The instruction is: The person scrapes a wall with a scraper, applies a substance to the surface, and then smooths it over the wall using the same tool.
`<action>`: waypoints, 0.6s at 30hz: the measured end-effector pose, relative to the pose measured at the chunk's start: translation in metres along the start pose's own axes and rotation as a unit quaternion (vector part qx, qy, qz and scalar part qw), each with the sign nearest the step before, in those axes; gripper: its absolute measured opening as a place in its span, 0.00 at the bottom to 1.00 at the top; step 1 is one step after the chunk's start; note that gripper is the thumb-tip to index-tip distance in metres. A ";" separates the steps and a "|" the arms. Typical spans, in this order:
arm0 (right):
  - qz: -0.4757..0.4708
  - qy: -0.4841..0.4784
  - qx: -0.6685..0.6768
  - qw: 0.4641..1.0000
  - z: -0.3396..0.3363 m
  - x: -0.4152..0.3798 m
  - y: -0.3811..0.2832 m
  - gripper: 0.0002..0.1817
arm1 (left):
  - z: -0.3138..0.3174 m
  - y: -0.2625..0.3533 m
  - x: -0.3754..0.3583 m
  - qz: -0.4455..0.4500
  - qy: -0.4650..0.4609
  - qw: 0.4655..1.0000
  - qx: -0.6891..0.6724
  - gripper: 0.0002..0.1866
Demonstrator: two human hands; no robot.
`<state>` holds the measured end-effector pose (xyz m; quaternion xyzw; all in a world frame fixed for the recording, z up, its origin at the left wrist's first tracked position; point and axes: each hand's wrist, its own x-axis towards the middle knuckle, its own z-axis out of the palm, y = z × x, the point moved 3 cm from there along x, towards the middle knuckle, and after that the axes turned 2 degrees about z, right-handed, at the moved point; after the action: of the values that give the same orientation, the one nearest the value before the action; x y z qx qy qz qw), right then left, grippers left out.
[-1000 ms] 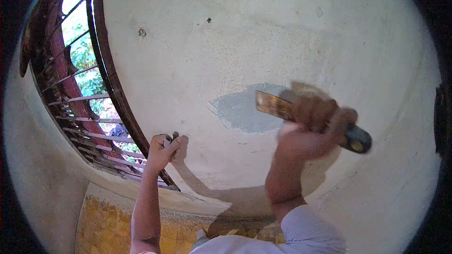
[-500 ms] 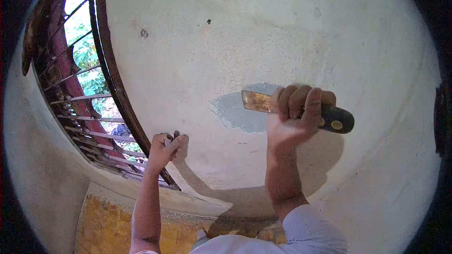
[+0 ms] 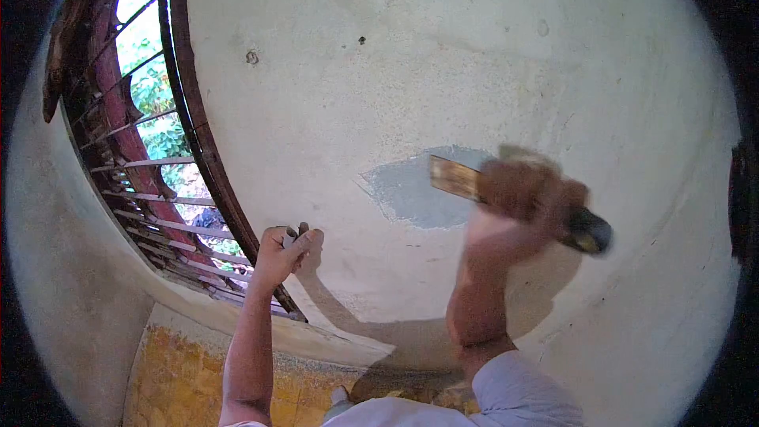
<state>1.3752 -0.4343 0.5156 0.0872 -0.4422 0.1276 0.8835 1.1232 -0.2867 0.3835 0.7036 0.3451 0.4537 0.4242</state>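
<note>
Pale wall (image 3: 356, 103) is standing beside a barred window (image 3: 207, 150). Before the wall's grey patch (image 3: 403, 190), the right hand (image 3: 522, 190) — blurred — is clenching a putty knife (image 3: 466, 182), blade (image 3: 447, 175) pointing left, long axis slanting gently down toward the handle (image 3: 591, 231) at right. Near the window, the left hand (image 3: 288, 249) is gripping a small pale object (image 3: 288, 243).

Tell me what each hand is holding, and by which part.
Right hand: a black-handled flat metal scraper, gripped around its middle, blade tip and handle end showing. Left hand: a small pale object, identity and held part unclear.
</note>
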 end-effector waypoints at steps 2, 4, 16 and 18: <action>0.005 -0.042 -0.038 0.998 0.002 -0.003 0.000 0.15 | 0.001 -0.001 -0.002 -0.004 -0.009 1.000 0.000 0.17; 0.009 -0.132 -0.108 0.985 0.013 -0.007 0.006 0.15 | 0.000 0.001 -0.001 0.001 0.002 1.000 0.014 0.18; -0.046 0.000 -0.047 0.998 0.012 -0.002 -0.005 0.17 | 0.001 0.001 -0.001 0.023 0.019 0.999 0.013 0.21; -0.032 -0.009 -0.065 0.997 0.013 0.001 -0.004 0.17 | 0.002 0.001 -0.001 0.007 0.022 1.000 0.014 0.21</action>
<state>1.3670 -0.4411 0.5242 0.0453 -0.4546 0.0694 0.8868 1.1244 -0.2883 0.3835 0.7017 0.3555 0.4672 0.4036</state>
